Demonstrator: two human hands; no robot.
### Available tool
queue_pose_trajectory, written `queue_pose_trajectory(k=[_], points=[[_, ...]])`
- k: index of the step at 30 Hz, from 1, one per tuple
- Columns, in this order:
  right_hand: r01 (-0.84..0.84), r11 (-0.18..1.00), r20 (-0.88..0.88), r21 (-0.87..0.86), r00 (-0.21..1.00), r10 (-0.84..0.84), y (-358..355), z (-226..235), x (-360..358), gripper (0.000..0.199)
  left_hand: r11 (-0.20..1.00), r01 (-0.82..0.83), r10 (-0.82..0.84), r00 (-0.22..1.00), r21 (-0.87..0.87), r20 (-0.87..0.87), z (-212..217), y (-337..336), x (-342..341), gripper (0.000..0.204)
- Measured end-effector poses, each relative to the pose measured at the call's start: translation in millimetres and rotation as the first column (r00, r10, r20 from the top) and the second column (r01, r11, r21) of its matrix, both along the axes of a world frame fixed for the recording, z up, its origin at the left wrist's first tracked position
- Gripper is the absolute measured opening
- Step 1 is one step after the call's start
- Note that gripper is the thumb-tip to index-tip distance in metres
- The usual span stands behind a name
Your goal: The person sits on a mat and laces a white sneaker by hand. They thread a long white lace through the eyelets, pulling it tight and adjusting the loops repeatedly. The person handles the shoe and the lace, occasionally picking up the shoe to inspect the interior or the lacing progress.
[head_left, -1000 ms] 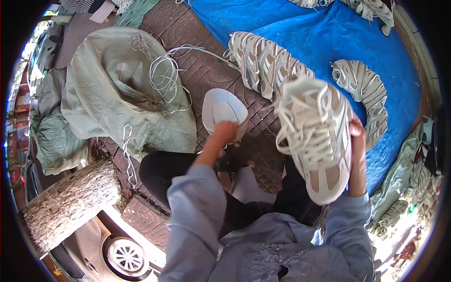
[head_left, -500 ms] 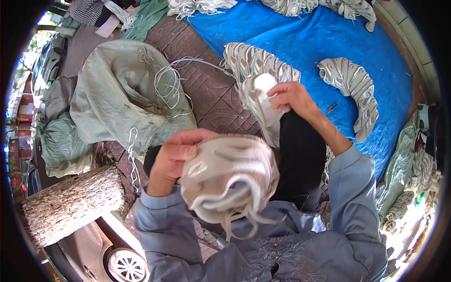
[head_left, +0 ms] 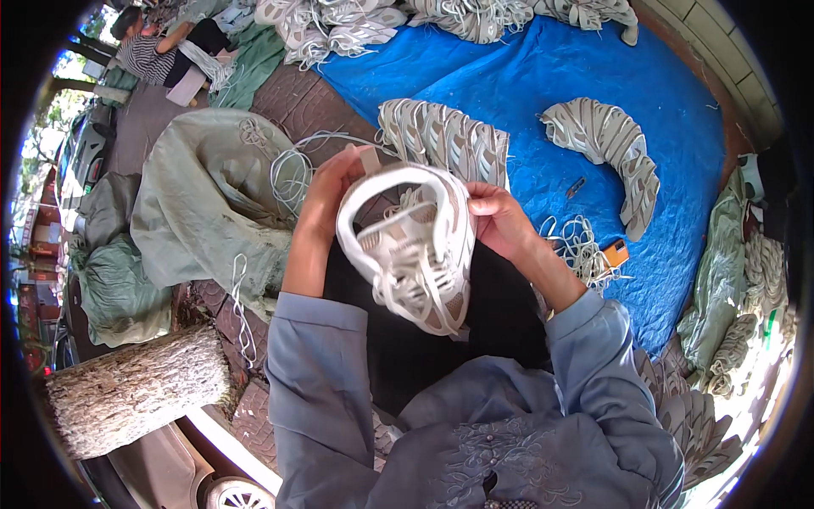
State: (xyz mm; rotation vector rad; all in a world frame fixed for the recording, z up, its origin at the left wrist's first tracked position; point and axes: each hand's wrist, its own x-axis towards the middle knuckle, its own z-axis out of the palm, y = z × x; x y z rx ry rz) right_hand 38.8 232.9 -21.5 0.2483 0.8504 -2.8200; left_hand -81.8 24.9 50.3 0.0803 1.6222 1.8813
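A beige and white shoe upper [head_left: 422, 276] with laces threaded through its front hangs above my lap, its collar opening away from me and its toe toward me. My left hand [head_left: 333, 193] grips the collar's left side near a small tan tab. My right hand [head_left: 498, 219] holds the right side of the same upper, thumb on top and fingers partly hidden. Just beyond it, a tightly nested row of similar uppers [head_left: 445, 136] lies at the edge of the blue tarp [head_left: 543, 76].
On the tarp lie a curved stack of uppers [head_left: 606, 148], a small dark tool [head_left: 576, 187], a tangle of white laces [head_left: 578, 253] and an orange phone [head_left: 616, 253]. A pale sack [head_left: 199, 187] and a log [head_left: 140, 382] stand left. Another person [head_left: 165, 55] sits far left.
The upper has turned so its toe faces me, and it moved away from my body. My right hand left a second upper near my knee and now grips this one. The view has shifted.
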Motion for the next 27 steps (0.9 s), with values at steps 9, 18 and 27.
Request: queue_pose_trajectory(k=[9,18,27], points=[[0.143,0.989,-0.111,-0.038,0.983,-0.147,8,14,-42,0.031,0.949,-0.077,0.057,0.996,0.307,0.073,-30,-14,3,0.061],[-0.031,0.932,-0.041,0.361,0.998,0.049,35,20,-33,0.063,0.689,-0.343,0.246,0.939,-0.638,-0.239,-221,-31,-28,0.031],[-0.036,0.94,0.247,0.339,0.968,-0.052,45,6,-17,0.044,0.525,0.061,-0.487,0.84,-0.849,-0.241,-299,31,1,0.06]])
